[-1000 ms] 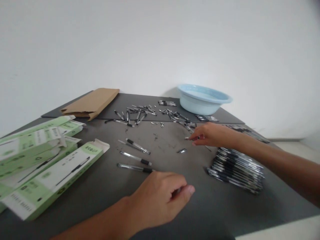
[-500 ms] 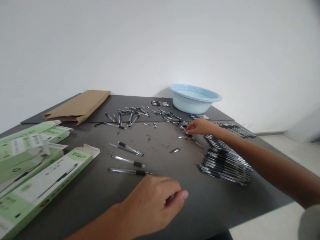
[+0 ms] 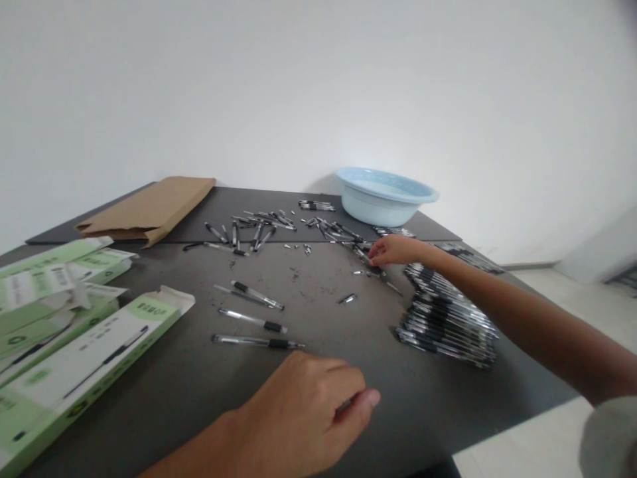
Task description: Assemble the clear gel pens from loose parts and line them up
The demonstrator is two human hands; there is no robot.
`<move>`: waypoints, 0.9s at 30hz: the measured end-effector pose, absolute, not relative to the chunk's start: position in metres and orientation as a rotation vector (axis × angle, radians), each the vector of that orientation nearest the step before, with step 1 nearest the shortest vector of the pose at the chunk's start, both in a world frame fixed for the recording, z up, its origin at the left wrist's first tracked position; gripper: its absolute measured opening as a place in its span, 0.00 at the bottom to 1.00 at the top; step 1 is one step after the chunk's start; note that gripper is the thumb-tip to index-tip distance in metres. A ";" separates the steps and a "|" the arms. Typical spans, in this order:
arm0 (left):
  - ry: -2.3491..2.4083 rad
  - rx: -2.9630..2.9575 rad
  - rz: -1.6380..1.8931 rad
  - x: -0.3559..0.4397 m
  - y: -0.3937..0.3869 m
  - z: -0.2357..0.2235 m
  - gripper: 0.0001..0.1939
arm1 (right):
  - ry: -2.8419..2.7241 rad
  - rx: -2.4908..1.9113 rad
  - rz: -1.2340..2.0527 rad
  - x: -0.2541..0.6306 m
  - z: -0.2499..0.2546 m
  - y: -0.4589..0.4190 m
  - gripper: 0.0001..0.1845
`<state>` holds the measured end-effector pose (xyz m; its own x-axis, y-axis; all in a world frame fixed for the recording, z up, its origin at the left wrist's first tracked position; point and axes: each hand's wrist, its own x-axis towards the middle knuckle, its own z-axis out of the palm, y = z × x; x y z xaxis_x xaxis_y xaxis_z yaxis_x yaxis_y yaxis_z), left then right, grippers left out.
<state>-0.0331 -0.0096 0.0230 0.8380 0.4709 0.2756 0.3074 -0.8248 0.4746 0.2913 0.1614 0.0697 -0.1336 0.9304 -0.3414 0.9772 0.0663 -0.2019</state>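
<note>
My left hand (image 3: 318,411) rests low over the near table with its fingers curled under and the thumb against them; whatever is inside is hidden. Just beyond its knuckles lies a clear gel pen with a black grip (image 3: 256,342), and two more pens, one of them this one (image 3: 253,320), lie behind it. Farther off, my right hand (image 3: 398,250) reaches to the loose pens, its thumb and fingertips closed on a pen (image 3: 361,253) at the pile's near end. A thin pen part (image 3: 393,287) and a small clear tip piece (image 3: 348,299) lie close by.
A thick stack of pens (image 3: 448,325) sits below my right forearm. At the back stands a light-blue basin (image 3: 381,209); scattered pens (image 3: 263,222) lie left of it. Green-white pen boxes (image 3: 104,358) and a brown paper bag (image 3: 154,206) occupy the left side of the dark table (image 3: 378,372).
My left hand has shifted slightly to the right. My right hand stays at the loose pens with its fingertips closed. The whole view has moved a little.
</note>
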 end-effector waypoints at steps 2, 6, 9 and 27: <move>0.582 2.597 0.544 -0.033 -0.010 0.023 0.16 | 2.221 2.002 -0.563 0.290 0.071 0.161 0.14; 0.581 2.583 0.538 -0.034 -0.010 0.023 0.17 | 2.281 2.092 -0.511 0.289 0.074 0.156 0.12; 0.611 2.510 0.542 -0.034 -0.009 0.022 0.17 | 2.360 2.198 -0.518 0.289 0.081 0.145 0.12; 0.657 1.386 0.968 -0.028 -0.003 0.039 0.14 | 3.201 1.603 -1.467 0.199 0.068 -0.006 0.10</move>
